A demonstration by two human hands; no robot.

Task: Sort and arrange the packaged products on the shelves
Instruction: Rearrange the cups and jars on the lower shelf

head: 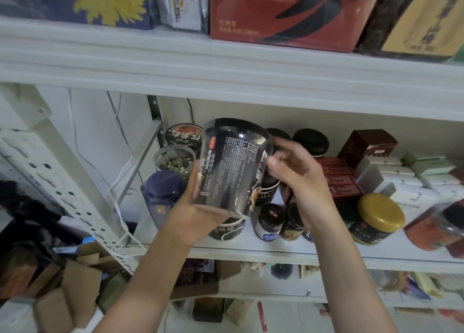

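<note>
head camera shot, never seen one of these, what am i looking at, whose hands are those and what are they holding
There is no machine here. A person wears one camera on the head, looking forward and down, so the two arms coming up from below are their own. The left hand holds a dark jar from underneath, and the right hand grips its right side. The jar is tilted, with its printed label facing the camera. Behind it a white shelf carries more jars, among them a gold-lidded jar and a clear tub of what look like dried beans, plus white boxes. The shelf above holds bigger packages, including a red box.
</note>
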